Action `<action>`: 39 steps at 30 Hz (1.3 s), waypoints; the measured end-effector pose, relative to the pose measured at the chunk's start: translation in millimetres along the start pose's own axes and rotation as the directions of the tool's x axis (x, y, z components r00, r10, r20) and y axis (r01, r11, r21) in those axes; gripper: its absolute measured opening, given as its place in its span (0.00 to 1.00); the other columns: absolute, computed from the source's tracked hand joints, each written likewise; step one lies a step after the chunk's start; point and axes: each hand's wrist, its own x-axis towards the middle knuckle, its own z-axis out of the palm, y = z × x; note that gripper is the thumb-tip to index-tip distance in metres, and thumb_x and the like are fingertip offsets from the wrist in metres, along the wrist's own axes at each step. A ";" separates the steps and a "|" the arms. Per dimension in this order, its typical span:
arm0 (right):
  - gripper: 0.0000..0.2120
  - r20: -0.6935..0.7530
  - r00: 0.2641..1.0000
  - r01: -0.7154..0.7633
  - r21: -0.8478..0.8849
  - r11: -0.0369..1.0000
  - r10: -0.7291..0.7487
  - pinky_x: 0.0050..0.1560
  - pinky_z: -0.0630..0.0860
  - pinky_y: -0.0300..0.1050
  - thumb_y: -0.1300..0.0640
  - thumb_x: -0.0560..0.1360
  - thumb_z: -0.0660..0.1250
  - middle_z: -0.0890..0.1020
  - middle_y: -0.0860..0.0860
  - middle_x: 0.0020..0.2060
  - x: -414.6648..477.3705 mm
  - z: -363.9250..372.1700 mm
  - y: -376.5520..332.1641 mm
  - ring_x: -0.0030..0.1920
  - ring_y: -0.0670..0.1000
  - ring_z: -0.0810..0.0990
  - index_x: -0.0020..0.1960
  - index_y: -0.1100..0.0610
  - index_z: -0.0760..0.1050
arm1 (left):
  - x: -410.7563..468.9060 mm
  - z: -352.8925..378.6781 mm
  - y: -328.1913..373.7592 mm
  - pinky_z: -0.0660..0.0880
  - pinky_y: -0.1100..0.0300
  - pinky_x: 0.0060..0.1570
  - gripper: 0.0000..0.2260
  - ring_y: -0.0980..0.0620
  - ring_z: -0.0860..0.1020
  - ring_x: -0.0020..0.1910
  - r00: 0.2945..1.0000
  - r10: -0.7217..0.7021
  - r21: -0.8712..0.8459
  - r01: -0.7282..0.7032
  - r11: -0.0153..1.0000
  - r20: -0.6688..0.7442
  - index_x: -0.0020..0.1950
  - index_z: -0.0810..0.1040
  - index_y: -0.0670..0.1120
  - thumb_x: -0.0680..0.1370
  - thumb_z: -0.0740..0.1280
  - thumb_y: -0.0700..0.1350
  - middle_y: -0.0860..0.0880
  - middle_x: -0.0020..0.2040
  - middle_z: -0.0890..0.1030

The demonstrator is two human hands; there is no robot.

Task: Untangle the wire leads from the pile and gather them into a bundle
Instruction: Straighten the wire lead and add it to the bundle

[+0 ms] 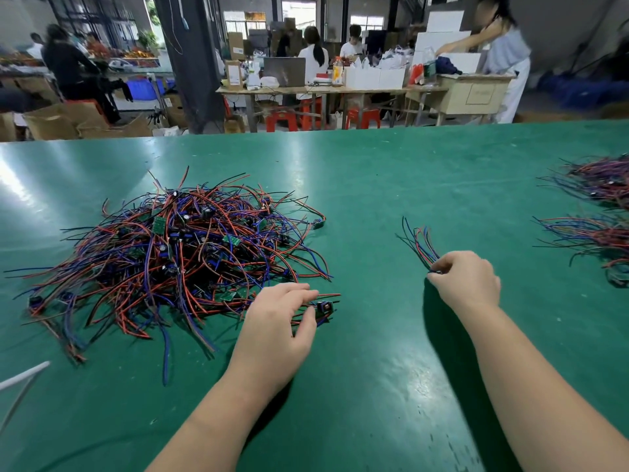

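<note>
Progress is running early: your right grip (464, 284) is clutching a small bundle (419, 245), your left grip (275, 318) is pinching 1 lead (324, 306) beside the pile (177, 253), mostly lying tangled.

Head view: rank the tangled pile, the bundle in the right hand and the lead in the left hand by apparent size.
1. tangled pile, by far the largest.
2. bundle.
3. lead, smallest, though both are partly covered.

Glossy smooth green table (374, 199), plastic-coated wire pile (177, 253)
</note>
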 end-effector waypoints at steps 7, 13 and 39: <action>0.10 0.020 0.985 0.170 0.098 0.981 -0.173 0.59 0.66 0.51 0.56 0.73 0.65 0.75 0.54 0.56 -21.0 6.4 -28.4 0.59 0.58 0.73 0.52 0.49 0.81 | 4.3 1.4 -15.0 0.64 0.59 0.61 0.13 0.56 0.71 0.63 0.968 -0.145 0.397 0.053 0.916 0.206 0.59 0.79 0.57 0.78 0.62 0.57 0.59 0.62 0.77; 0.05 0.156 0.869 0.385 0.385 0.839 -0.470 0.47 0.72 0.38 0.53 0.74 0.69 0.81 0.43 0.44 -59.5 14.1 -47.0 0.37 0.42 0.76 0.48 0.47 0.81 | 3.5 3.1 -14.2 0.64 0.56 0.56 0.08 0.54 0.73 0.56 0.982 -0.109 0.331 0.052 0.942 0.156 0.50 0.83 0.56 0.76 0.66 0.56 0.59 0.54 0.79; 0.12 0.386 0.815 -0.422 0.907 0.015 -0.432 0.29 0.76 0.37 0.72 0.71 0.66 0.80 0.53 0.30 -90.3 10.3 -71.1 0.32 0.51 0.83 0.46 0.56 0.69 | -9.8 7.0 23.7 0.78 0.57 0.35 0.07 0.55 0.81 0.32 0.963 -0.267 -0.422 0.256 0.870 0.034 0.42 0.81 0.49 0.77 0.67 0.48 0.51 0.34 0.83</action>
